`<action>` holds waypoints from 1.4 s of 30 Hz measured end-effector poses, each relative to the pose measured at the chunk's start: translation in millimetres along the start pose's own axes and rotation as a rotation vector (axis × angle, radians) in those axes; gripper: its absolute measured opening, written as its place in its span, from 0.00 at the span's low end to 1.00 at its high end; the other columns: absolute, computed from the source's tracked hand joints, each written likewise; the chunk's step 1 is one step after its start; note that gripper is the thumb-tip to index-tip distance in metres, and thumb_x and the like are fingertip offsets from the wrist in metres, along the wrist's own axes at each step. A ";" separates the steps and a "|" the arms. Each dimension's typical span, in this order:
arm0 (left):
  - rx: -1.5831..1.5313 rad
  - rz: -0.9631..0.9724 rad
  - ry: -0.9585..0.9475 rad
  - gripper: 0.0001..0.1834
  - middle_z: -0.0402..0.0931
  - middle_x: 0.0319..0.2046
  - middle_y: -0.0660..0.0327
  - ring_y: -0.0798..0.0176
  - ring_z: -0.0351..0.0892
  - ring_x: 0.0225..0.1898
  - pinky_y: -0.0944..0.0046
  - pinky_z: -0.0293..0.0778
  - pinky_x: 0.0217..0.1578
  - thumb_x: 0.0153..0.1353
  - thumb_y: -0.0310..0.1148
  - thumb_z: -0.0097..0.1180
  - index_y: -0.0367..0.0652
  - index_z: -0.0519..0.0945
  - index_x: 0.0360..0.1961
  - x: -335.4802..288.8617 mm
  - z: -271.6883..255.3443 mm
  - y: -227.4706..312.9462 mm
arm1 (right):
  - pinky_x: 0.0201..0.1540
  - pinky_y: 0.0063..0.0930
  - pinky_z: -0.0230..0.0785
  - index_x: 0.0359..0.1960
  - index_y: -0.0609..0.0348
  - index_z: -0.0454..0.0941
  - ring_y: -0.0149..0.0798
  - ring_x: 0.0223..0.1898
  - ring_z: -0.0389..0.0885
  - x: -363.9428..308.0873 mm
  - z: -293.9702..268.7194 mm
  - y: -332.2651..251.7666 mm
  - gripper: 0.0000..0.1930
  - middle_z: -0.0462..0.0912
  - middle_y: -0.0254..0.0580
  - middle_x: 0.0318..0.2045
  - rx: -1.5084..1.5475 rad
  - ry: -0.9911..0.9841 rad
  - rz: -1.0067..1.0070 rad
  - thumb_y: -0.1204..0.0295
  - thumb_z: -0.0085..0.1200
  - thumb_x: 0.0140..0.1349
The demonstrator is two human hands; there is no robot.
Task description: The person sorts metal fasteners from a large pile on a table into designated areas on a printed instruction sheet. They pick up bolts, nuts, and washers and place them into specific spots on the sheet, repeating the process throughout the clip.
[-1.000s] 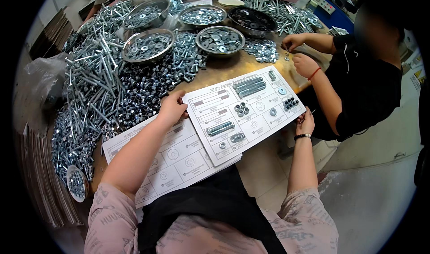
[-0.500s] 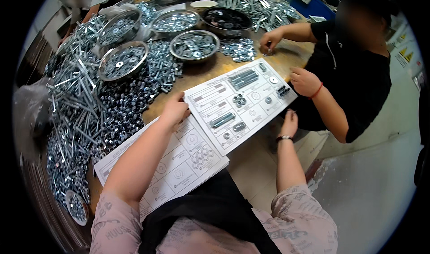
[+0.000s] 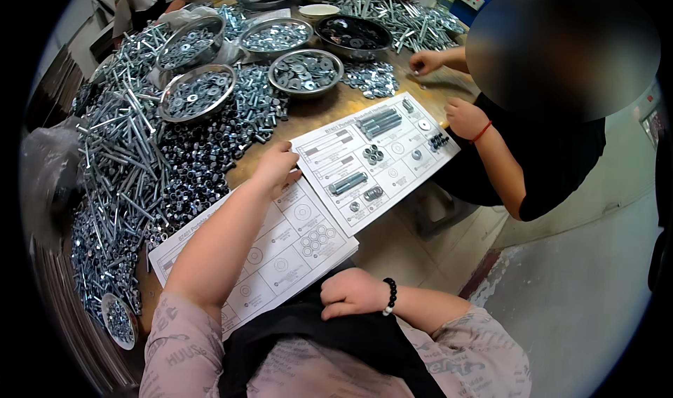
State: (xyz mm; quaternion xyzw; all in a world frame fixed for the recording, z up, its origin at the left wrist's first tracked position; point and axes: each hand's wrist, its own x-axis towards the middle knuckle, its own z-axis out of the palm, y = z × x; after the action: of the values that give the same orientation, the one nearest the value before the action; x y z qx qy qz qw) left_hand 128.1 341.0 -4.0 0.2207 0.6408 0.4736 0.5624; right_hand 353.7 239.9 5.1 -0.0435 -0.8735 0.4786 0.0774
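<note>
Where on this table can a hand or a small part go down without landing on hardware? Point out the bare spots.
Bare wood shows between the pile of nuts and the upper sorting sheet, just beyond the left hand. A smaller strip lies past that sheet's far edge, below the washers bowl. The table's left side is buried in bolts.

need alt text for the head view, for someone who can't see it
A person's left hand rests on the edge of a printed parts sheet holding sorted bolts and nuts, while the right hand lies curled on a black apron. Loose bolts and metal bowls cover the table; a co-worker sits opposite.
</note>
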 end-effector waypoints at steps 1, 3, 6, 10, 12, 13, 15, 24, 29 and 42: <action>-0.001 -0.028 0.013 0.29 0.61 0.52 0.56 0.62 0.66 0.49 0.66 0.72 0.43 0.56 0.23 0.43 0.39 0.56 0.61 -0.9 1.9 2.3 | 0.25 0.35 0.61 0.19 0.58 0.67 0.45 0.24 0.70 4.8 3.7 -1.6 0.20 0.67 0.40 0.18 0.000 -0.059 -0.028 0.54 0.49 0.56; -0.016 -0.044 0.043 0.27 0.63 0.51 0.58 0.62 0.67 0.47 0.66 0.72 0.42 0.55 0.23 0.43 0.40 0.59 0.59 1.8 2.0 2.2 | 0.25 0.36 0.61 0.18 0.58 0.67 0.46 0.24 0.70 13.8 6.7 -3.9 0.20 0.67 0.41 0.18 0.015 -0.087 -0.062 0.54 0.48 0.57; -0.048 -0.060 0.033 0.25 0.65 0.47 0.59 0.62 0.67 0.46 0.65 0.72 0.42 0.54 0.23 0.44 0.41 0.63 0.56 16.9 0.5 -4.5 | 0.26 0.36 0.61 0.19 0.57 0.69 0.47 0.24 0.70 24.4 11.6 -5.2 0.19 0.68 0.41 0.19 0.049 -0.121 -0.093 0.55 0.48 0.57; -0.031 -0.050 -0.011 0.30 0.63 0.53 0.53 0.58 0.65 0.51 0.61 0.66 0.46 0.54 0.25 0.44 0.42 0.57 0.61 6.2 15.8 9.8 | 0.27 0.35 0.63 0.19 0.58 0.71 0.46 0.25 0.72 28.7 9.8 -8.5 0.18 0.70 0.42 0.19 0.089 -0.071 -0.057 0.55 0.50 0.56; -0.096 -0.007 0.012 0.31 0.64 0.53 0.50 0.56 0.66 0.51 0.59 0.66 0.47 0.53 0.26 0.45 0.39 0.56 0.61 6.6 20.0 7.9 | 0.28 0.34 0.64 0.20 0.58 0.71 0.46 0.26 0.72 33.1 -0.8 -12.0 0.17 0.70 0.43 0.20 0.077 -0.052 -0.013 0.56 0.51 0.55; -0.127 0.016 0.025 0.32 0.64 0.53 0.48 0.55 0.66 0.52 0.59 0.66 0.48 0.53 0.26 0.45 0.37 0.56 0.61 7.6 21.0 6.8 | 0.28 0.34 0.64 0.20 0.58 0.71 0.46 0.26 0.72 36.7 -8.7 -13.8 0.17 0.71 0.43 0.20 0.070 -0.042 0.007 0.57 0.52 0.54; -0.197 0.088 0.016 0.32 0.65 0.52 0.45 0.52 0.67 0.52 0.60 0.65 0.49 0.52 0.26 0.46 0.33 0.56 0.60 11.4 21.2 0.5 | 0.29 0.33 0.65 0.22 0.59 0.72 0.47 0.27 0.72 43.9 -30.5 -10.7 0.14 0.72 0.43 0.22 0.053 0.086 0.016 0.61 0.56 0.50; 0.214 0.554 0.083 0.23 0.63 0.53 0.53 0.55 0.66 0.54 0.61 0.65 0.51 0.53 0.30 0.48 0.39 0.69 0.52 -49.7 -64.3 -20.8 | 0.38 0.41 0.65 0.37 0.57 0.74 0.52 0.36 0.73 156.7 -105.5 88.4 0.10 0.76 0.48 0.32 -0.572 0.468 0.268 0.66 0.44 0.59; 0.344 0.566 0.222 0.20 0.61 0.55 0.54 0.56 0.64 0.55 0.61 0.67 0.50 0.53 0.29 0.51 0.41 0.71 0.49 -119.1 -133.6 -43.5 | 0.42 0.37 0.67 0.37 0.53 0.75 0.47 0.42 0.73 197.0 -141.2 145.4 0.13 0.76 0.43 0.40 -1.009 0.411 -0.005 0.70 0.53 0.47; 0.637 0.545 0.777 0.27 0.56 0.58 0.47 0.48 0.56 0.59 0.57 0.54 0.58 0.49 0.28 0.54 0.35 0.65 0.53 -222.7 -234.5 -165.7 | 0.48 0.36 0.64 0.50 0.62 0.68 0.51 0.47 0.71 100.4 -60.7 57.3 0.21 0.72 0.54 0.46 -0.564 0.295 0.474 0.67 0.50 0.55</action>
State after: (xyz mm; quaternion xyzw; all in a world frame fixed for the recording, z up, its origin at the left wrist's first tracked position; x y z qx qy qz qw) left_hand 11.5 0.0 -50.8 0.3462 0.8316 0.4316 0.0489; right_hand 265.8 336.2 -1.7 -0.3319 -0.9160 0.2129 0.0742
